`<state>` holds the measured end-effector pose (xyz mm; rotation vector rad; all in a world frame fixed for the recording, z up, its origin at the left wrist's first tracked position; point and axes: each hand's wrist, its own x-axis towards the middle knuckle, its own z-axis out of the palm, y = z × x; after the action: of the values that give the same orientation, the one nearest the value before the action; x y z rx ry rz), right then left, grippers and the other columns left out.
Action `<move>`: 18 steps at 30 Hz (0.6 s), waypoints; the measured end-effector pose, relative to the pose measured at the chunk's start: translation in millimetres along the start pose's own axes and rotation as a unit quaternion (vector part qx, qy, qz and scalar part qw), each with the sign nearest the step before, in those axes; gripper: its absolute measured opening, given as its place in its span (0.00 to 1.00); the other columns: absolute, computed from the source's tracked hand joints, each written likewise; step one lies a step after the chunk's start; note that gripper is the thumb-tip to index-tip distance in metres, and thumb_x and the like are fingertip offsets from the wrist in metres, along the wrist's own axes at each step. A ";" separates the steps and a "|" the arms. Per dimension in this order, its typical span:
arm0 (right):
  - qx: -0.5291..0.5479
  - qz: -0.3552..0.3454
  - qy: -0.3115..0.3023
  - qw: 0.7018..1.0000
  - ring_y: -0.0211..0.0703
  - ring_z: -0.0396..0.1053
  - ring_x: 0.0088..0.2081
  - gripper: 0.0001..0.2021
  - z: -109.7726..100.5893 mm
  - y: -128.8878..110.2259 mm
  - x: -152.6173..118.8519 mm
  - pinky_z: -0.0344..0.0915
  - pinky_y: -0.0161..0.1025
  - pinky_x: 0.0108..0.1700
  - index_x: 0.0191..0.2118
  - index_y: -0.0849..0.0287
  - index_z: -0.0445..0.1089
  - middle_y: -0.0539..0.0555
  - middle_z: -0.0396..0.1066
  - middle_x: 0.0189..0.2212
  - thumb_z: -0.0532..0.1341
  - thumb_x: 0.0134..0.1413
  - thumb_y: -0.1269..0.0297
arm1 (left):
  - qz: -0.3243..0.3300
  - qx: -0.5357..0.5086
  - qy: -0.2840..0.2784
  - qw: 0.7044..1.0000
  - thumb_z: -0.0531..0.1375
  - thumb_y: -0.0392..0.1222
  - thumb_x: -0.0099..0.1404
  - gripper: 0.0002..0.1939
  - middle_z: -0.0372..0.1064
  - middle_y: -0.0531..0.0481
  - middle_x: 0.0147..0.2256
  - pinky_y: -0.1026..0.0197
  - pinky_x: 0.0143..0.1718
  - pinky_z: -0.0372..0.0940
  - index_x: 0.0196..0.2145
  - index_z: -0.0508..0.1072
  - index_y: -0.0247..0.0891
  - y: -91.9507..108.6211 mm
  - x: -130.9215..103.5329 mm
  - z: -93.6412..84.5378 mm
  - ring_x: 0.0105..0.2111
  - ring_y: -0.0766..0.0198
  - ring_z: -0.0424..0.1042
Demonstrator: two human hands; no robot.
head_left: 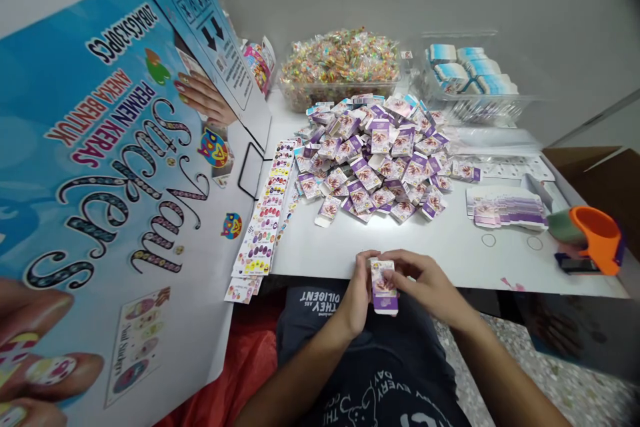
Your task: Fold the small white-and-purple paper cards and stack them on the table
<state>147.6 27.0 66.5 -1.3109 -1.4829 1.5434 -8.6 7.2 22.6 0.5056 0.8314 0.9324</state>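
Observation:
A small purple and white printed box (384,288) is held between both hands at the front edge of the table. My left hand (356,293) is wrapped round its left side. My right hand (423,283) grips it from the right, with the thumb across its front. Beyond the hands lies a large heap of similar small boxes (370,173). Long sticker sheets (265,227) lie in a stack to the left of that heap. On the right, a row of flat purple and white cartons (507,207) lies fanned out.
A huge "Nail Stickers" carton (150,167) stands along the left. At the back are a clear tub of wrapped candies (340,67) and a clear tray of blue and white card stacks (470,70). An orange tape dispenser (595,233) sits at the right edge, by a brown cardboard box (605,180).

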 end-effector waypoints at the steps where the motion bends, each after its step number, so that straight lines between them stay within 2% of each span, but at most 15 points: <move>1: 0.026 0.017 -0.030 0.999 0.38 0.68 0.28 0.17 -9.0 -9.7 10.7 0.67 0.37 0.32 0.49 0.56 0.77 0.51 0.74 0.29 0.66 0.59 0.53 | 0.011 0.004 0.000 1.000 0.46 0.75 0.66 0.36 0.73 0.44 0.43 0.62 0.24 0.71 0.53 0.63 0.41 0.3 1.7 0.9 0.33 0.58 0.75; 3: 0.073 0.019 -0.049 0.996 0.36 0.68 0.26 0.17 -27.2 -32.7 39.9 0.66 0.36 0.29 0.45 0.58 0.77 0.51 0.75 0.29 0.70 0.54 0.54 | 0.027 0.016 -0.002 1.000 0.45 0.77 0.64 0.39 0.73 0.43 0.41 0.62 0.23 0.69 0.52 0.64 0.40 -0.8 6.3 0.9 0.33 0.57 0.75; 5: 0.137 -0.033 0.011 0.990 0.35 0.67 0.25 0.17 -43.6 -57.5 74.7 0.67 0.35 0.29 0.41 0.57 0.76 0.49 0.74 0.28 0.73 0.48 0.54 | 0.025 0.025 -0.001 0.999 0.45 0.78 0.63 0.40 0.73 0.44 0.37 0.62 0.22 0.68 0.51 0.64 0.39 -3.8 10.5 -1.4 0.31 0.57 0.75; 7: 0.199 -0.106 0.077 0.971 0.37 0.73 0.33 0.20 -56.6 -79.6 106.8 0.73 0.39 0.40 0.46 0.54 0.73 0.48 0.75 0.33 0.73 0.48 0.54 | 0.022 0.026 0.006 0.999 0.46 0.78 0.63 0.39 0.73 0.46 0.34 0.62 0.23 0.67 0.49 0.64 0.39 -7.4 12.5 -5.0 0.29 0.58 0.75; 10: 0.162 -0.146 0.140 0.966 0.38 0.75 0.40 0.21 -68.4 -97.5 134.3 0.73 0.41 0.46 0.48 0.54 0.70 0.51 0.76 0.43 0.70 0.52 0.51 | 0.022 0.023 0.006 0.999 0.46 0.77 0.64 0.38 0.74 0.46 0.34 0.62 0.25 0.65 0.49 0.64 0.38 -10.5 11.6 -10.2 0.28 0.59 0.75; 12: 0.099 -0.135 0.163 0.972 0.38 0.75 0.38 0.19 -73.7 -95.6 136.1 0.73 0.39 0.43 0.44 0.57 0.72 0.54 0.76 0.44 0.69 0.53 0.50 | 0.026 0.022 0.001 0.999 0.46 0.76 0.65 0.37 0.74 0.46 0.34 0.62 0.26 0.64 0.48 0.63 0.38 -10.8 10.8 -12.6 0.28 0.58 0.76; 14: 0.040 -0.130 0.183 0.974 0.38 0.74 0.36 0.18 -82.7 -83.1 127.9 0.72 0.39 0.41 0.40 0.59 0.74 0.55 0.77 0.41 0.68 0.53 0.49 | 0.026 0.022 -0.005 0.999 0.46 0.77 0.64 0.37 0.74 0.46 0.33 0.62 0.27 0.63 0.48 0.64 0.37 -10.6 11.2 -13.7 0.27 0.58 0.76; 16: -0.017 -0.131 0.218 0.967 0.41 0.75 0.36 0.18 -100.8 -62.7 113.5 0.72 0.40 0.41 0.38 0.59 0.75 0.56 0.78 0.38 0.67 0.53 0.48 | 0.025 0.024 -0.009 0.999 0.47 0.77 0.64 0.37 0.74 0.46 0.33 0.62 0.27 0.62 0.47 0.64 0.37 -10.4 12.6 -14.0 0.27 0.59 0.76; 18: -0.099 -0.122 0.269 0.950 0.46 0.76 0.38 0.20 -129.5 -37.3 95.3 0.72 0.44 0.44 0.41 0.60 0.76 0.57 0.78 0.38 0.67 0.52 0.47 | 0.024 0.028 -0.011 0.999 0.46 0.76 0.65 0.37 0.74 0.46 0.33 0.61 0.28 0.62 0.46 0.65 0.37 -10.3 13.8 -13.9 0.27 0.59 0.76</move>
<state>230.7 166.4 96.5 -1.4492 -1.3936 0.8048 -10.1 14.2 1.6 0.5847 0.8303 0.9485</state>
